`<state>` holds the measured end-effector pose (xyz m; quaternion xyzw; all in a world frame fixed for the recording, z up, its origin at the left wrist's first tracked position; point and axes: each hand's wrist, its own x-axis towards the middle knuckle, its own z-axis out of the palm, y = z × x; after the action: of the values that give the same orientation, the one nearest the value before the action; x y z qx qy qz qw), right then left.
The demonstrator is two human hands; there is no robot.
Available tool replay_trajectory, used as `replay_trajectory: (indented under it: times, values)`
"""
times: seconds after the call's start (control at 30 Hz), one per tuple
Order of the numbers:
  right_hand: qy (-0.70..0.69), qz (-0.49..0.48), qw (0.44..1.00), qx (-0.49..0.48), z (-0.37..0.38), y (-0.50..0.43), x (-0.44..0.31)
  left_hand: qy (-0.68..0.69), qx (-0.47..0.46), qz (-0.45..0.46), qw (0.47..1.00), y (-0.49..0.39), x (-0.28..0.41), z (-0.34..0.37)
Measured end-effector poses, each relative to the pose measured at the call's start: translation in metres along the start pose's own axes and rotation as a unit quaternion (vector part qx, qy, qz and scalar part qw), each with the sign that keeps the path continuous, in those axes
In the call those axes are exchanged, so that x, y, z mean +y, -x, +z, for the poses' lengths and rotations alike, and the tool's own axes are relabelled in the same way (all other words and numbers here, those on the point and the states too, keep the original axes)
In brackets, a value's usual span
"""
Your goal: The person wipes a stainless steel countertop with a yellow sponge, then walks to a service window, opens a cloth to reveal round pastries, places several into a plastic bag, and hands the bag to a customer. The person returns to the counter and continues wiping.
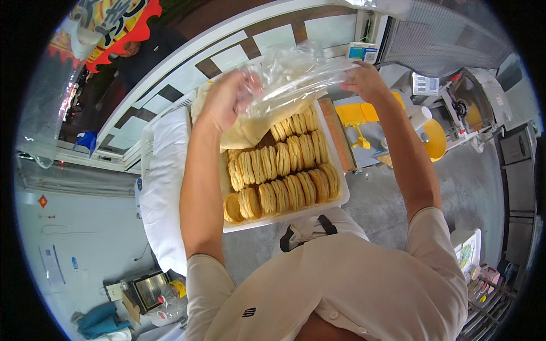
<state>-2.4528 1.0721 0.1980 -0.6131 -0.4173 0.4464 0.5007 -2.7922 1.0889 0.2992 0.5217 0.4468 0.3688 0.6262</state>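
A clear plastic bag [294, 81] is stretched between my two hands above a white plastic crate [343, 187]. My left hand [232, 98] grips the bag's left side, its fingers partly behind the film. At the bag's right end, my right hand [362, 81] pinches the edge. Below them, rows of round flat breads [294, 192] stand on edge in the crate. A cream cloth [243, 132] lies folded back over the crate's far part, partly hidden by the bag.
White padded fabric [164, 192] hangs at the crate's left. Right of it are a wooden board [337, 132], a yellow plastic holder [358, 113] and a metal machine [473, 106]. A window frame [170, 83] runs along the far side; a person [149, 55] stands beyond it.
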Motion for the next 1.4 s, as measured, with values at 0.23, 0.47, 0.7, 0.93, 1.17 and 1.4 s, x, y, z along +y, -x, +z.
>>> replay_trajectory:
  times: [0.23,0.47,0.7,0.93,1.17,1.4]
  values:
    - [-0.496,-0.066,0.805,-0.319,0.0,-0.016,0.0,-0.428,-0.179,0.098,0.88,0.037,-0.071,-0.015]
    - [0.158,-0.205,0.935,-0.24,0.007,0.044,-0.026,-0.172,-0.092,0.012,0.981,0.044,-0.115,-0.053]
    - [0.455,-0.249,0.854,-0.044,0.047,0.034,0.007,0.403,-0.065,0.06,0.911,0.006,-0.091,-0.057]
    - [-0.349,0.182,0.919,-0.034,0.047,0.004,0.03,0.025,-0.09,-0.111,0.989,0.019,-0.079,-0.06]
    - [-0.386,0.115,0.915,-0.013,0.057,0.006,0.001,-0.132,-0.177,-0.069,0.973,0.03,-0.1,-0.06]
    - [-0.112,0.075,0.976,-0.168,0.034,0.032,-0.017,0.295,0.012,0.049,0.954,0.002,-0.108,-0.064]
